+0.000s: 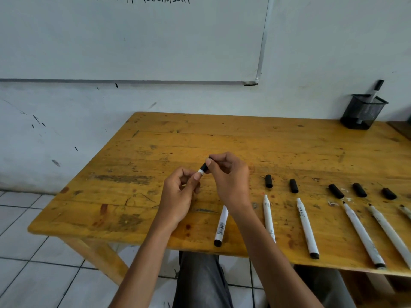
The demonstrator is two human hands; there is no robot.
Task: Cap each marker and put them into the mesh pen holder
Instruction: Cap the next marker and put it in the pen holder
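Above the wooden table (155, 141), my left hand (178, 196) grips a white marker (200, 172), most of its body hidden in the fingers. My right hand (229, 176) pinches a black cap (204, 166) sitting at the marker's tip. Another white marker (221, 225) lies below my right wrist, its upper end hidden. To the right lie several uncapped markers (308, 227), each with a loose black cap (294, 186) just beyond its tip. The black mesh pen holder (364, 112) stands at the far right corner with one capped marker (375, 90) in it.
A whiteboard (133, 41) hangs on the wall behind the table. The table's left edge drops to a tiled floor (33, 252). My legs (200, 281) are under the front edge.
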